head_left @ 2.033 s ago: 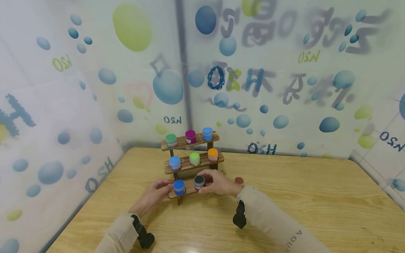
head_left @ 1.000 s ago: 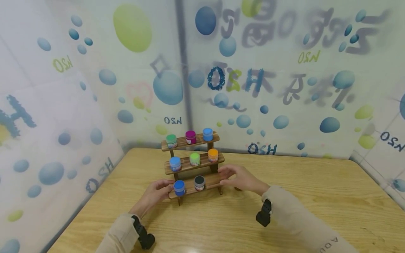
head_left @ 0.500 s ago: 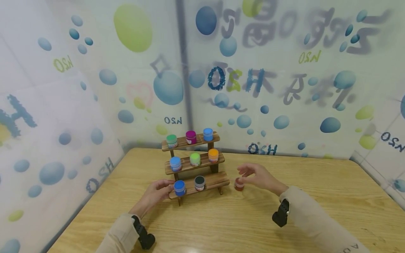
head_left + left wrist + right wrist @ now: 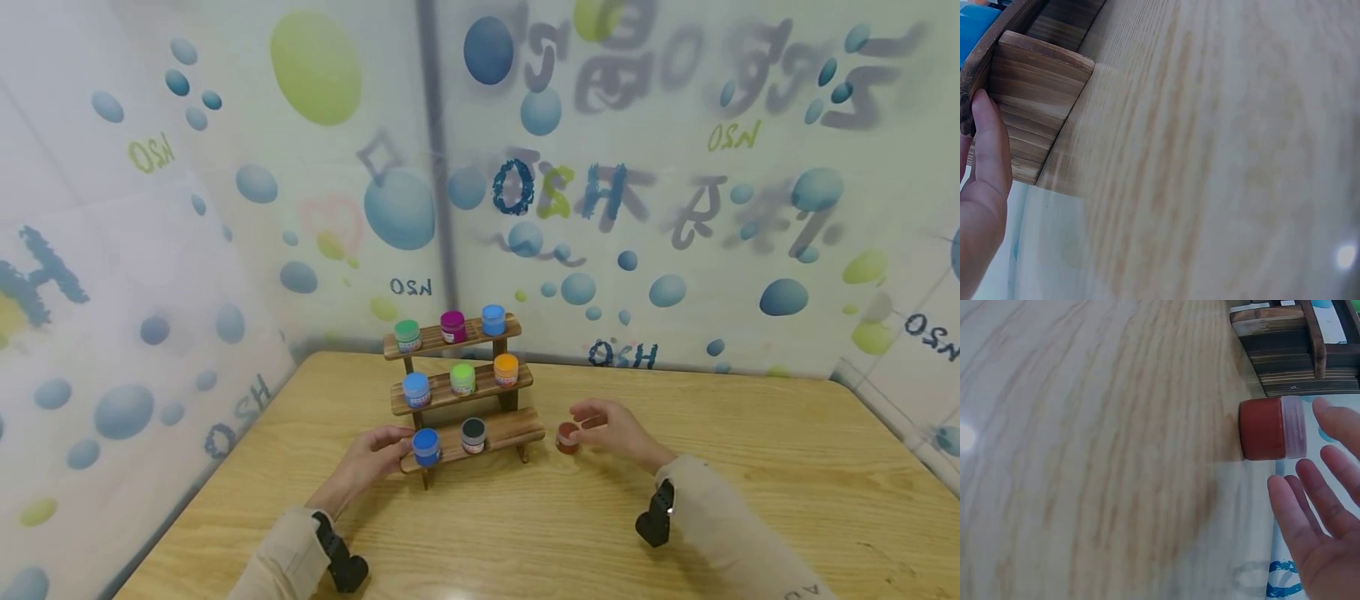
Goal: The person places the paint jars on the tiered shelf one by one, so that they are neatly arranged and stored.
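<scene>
A three-tier wooden display rack (image 4: 510,427) stands on the table, bearing small paint jars with coloured lids. At its left end, my left hand (image 4: 369,461) holds the end of the lowest shelf; in the left wrist view a finger (image 4: 990,140) lies against the board's edge. The lowest shelf carries a blue paint jar (image 4: 426,447) and a black-lidded paint jar (image 4: 473,435). A reddish-brown paint jar (image 4: 1263,429) stands upright on the table, right of the rack. Beside it is my right hand (image 4: 617,430), fingers spread and apart from the jar in the right wrist view.
On the middle shelf stand light-blue (image 4: 416,390), lime-green (image 4: 462,379) and orange (image 4: 506,369) jars. The top shelf has green (image 4: 407,335), purple (image 4: 452,327) and blue (image 4: 492,319) ones. A printed curtain (image 4: 675,208) hangs behind the wooden table (image 4: 712,467).
My right hand has let go of the black-lidded jar on the lowest shelf and moved right to beside the reddish-brown jar. The left hand has stayed at the rack's end.
</scene>
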A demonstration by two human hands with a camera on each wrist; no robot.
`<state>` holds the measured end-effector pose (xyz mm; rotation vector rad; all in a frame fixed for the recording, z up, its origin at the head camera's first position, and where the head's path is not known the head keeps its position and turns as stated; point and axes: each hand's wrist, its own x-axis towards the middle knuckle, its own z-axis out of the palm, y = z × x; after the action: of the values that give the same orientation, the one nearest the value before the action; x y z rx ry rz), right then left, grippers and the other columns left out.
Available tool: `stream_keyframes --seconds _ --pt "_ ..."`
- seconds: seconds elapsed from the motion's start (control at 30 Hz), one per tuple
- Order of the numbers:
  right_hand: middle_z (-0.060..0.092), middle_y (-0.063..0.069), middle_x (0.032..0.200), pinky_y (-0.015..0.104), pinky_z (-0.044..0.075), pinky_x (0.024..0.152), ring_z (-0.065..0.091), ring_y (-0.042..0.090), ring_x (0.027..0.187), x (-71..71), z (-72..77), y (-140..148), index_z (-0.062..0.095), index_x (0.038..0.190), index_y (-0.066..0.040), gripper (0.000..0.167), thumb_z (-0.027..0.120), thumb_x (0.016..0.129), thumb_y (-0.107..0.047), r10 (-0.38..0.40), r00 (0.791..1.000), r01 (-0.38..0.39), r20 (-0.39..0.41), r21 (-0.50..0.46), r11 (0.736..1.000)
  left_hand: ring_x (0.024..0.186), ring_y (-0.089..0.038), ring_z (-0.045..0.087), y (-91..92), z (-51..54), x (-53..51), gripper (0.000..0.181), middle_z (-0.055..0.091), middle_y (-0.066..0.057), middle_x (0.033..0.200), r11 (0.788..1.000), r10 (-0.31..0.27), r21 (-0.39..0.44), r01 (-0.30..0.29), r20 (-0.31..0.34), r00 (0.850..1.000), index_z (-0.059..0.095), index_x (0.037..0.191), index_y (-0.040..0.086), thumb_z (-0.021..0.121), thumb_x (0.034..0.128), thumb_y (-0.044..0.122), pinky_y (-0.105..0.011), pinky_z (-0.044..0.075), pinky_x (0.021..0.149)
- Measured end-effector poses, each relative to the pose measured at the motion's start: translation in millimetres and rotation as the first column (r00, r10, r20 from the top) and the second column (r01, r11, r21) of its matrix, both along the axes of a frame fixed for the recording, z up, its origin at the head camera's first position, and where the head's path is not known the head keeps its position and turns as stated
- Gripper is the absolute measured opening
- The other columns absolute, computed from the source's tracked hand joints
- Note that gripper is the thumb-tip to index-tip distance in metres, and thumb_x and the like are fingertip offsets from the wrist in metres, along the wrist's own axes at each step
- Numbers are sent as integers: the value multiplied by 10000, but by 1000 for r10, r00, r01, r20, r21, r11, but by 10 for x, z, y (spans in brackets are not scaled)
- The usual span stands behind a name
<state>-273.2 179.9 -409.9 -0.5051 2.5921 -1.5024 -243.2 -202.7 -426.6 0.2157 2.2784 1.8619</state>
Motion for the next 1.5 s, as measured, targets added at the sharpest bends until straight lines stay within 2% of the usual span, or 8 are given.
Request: stream_keyframes --seconds 0.1,0.3,0.53,0.77,0.93,1.23,1.5 --pt "547 203 1074 349 492 707 528 311 949 -3 -36 -5 509 1143 81 442 669 794 -137 22 999 -21 25 -34 999 889 -137 552 1 0 -1 372 564 -109 1074 1000 0 -2 0 0 1000 499 1163 -73 530 899 187 -286 477 762" --pt "558 175 1056 365 461 774 535 291 941 -18 -101 -21 490 1159 89 481 684 780 -135 58 998 -58 5 -25 998 894 -153 547 6 -1 -11 388 563 -103 1070 1000 3 4 -3 9 1000 498 1170 -60 537 895 210 -295 473 767" --pt "573 186 1020 338 462 759 555 273 908 -30 -161 -53 481 1137 115 467 688 768 -84 93 996 -93 -4 -39 995 891 -146 545 6 -4 -15 391 565 -96 1065 1000 -4 20 3 5 1000 495 1166 -68 537 895 210 -286 473 761" --pt "591 100 982 308 460 741 557 208 881 -60 -225 -46 537 1107 32 382 678 782 -110 92 996 -92 -9 16 996 821 -128 539 24 -12 -19 360 580 -53 988 999 39 28 -39 9 999 519 1141 -69 554 883 179 -265 478 691" --pt "590 97 973 299 462 728 554 204 869 -65 -236 -42 544 1097 25 372 678 783 -123 93 995 -92 -31 32 995 825 -135 539 30 -11 -19 355 579 -66 1005 999 49 22 -49 13 999 521 1143 -60 555 882 178 -272 477 698" --pt "587 83 977 334 454 746 547 215 885 -48 -238 -44 545 1097 13 367 678 784 -124 88 995 -86 -36 42 995 858 -148 539 27 -18 -20 384 578 -73 1021 999 42 10 -42 11 999 522 1147 -50 564 877 221 -283 476 720" --pt "587 76 978 323 456 742 550 214 887 -42 -234 -63 546 1094 0 358 676 786 -126 81 995 -78 -51 60 995 834 -136 536 18 -23 -21 353 577 -64 1001 999 35 22 -35 13 999 512 1148 -69 543 890 169 -269 476 700"
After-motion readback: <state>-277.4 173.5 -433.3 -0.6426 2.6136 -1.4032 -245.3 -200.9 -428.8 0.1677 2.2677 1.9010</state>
